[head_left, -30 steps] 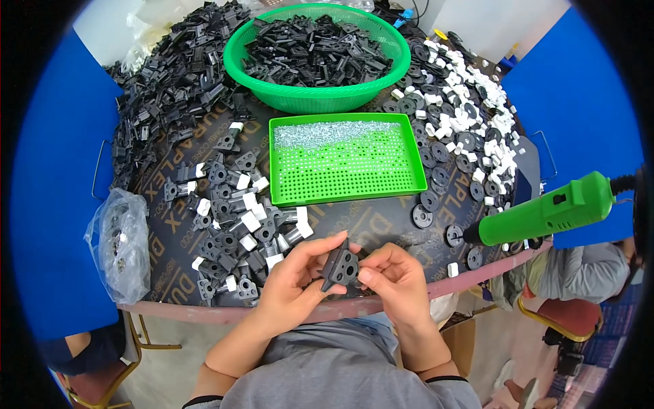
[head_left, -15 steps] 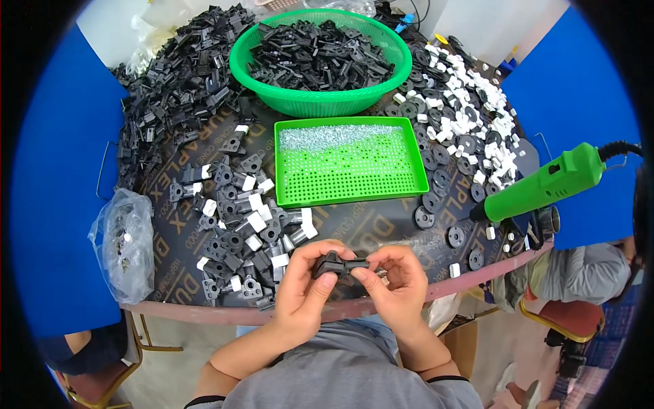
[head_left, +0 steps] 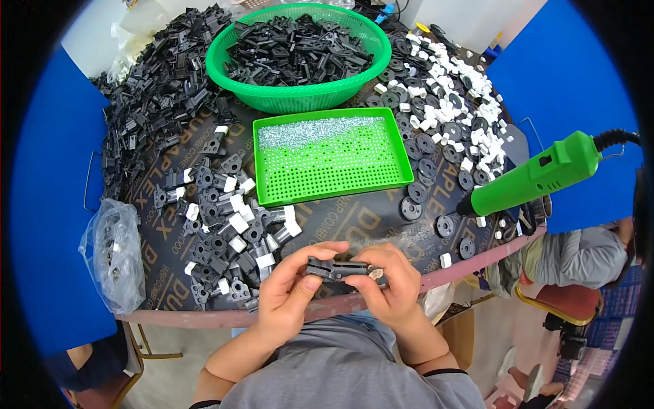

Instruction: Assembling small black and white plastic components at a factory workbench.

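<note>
Both of my hands hold one black plastic part edge-on near the table's front rim. My left hand grips its left end with thumb and fingers. My right hand pinches its right end, where something small and pale shows at the fingertips. Just left of my hands lies a cluster of black-and-white assembled pieces. A green perforated tray with small silver screws along its far side sits right behind my hands.
A green basket of black parts stands at the back. Loose black parts pile at the left, black discs and white blocks at the right. A green electric screwdriver hangs at right. A clear bag sits at the left edge.
The black part has turned from facing up to lying edge-on between my hands. Both hands have drawn a little closer to the table's front rim.
</note>
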Demonstrator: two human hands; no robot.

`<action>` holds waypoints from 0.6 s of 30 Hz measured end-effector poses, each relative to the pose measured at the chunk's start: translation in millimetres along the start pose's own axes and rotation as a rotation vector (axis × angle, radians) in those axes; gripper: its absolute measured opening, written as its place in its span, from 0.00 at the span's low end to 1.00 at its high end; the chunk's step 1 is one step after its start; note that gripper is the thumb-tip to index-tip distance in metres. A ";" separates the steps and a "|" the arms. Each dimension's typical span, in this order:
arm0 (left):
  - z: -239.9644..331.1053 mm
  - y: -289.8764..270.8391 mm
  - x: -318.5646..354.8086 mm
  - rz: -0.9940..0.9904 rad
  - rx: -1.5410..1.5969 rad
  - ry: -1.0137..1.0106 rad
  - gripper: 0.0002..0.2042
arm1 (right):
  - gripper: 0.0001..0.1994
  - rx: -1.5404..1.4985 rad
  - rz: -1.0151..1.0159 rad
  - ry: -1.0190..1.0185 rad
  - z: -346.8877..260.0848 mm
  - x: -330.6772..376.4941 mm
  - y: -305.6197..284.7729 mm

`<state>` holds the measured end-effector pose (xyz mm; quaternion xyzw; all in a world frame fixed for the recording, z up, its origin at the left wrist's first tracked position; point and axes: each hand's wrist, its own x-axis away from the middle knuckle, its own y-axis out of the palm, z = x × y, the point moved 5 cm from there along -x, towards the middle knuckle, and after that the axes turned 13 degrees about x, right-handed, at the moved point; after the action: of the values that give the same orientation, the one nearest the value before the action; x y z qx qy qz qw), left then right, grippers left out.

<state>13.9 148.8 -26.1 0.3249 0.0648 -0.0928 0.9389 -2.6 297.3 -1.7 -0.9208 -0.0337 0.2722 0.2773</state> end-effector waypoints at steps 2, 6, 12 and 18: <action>-0.7 -1.1 -1.1 0.008 -0.053 0.010 0.13 | 0.12 0.017 0.002 -0.014 0.7 1.5 0.7; -0.2 -12.6 2.3 0.007 -0.268 0.039 0.13 | 0.14 0.012 -0.022 -0.050 0.0 3.0 2.3; 0.1 -13.5 2.2 0.002 -0.067 -0.002 0.13 | 0.17 0.027 -0.016 -0.155 -12.6 2.8 -2.1; 5.7 -8.4 -1.7 -0.097 -0.088 0.060 0.12 | 0.16 0.075 -0.028 -0.126 -16.3 4.9 -4.4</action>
<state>10.7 139.0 -26.4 0.2824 0.1126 -0.1254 0.9444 10.4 294.0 9.7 -0.8902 -0.0540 0.3268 0.3127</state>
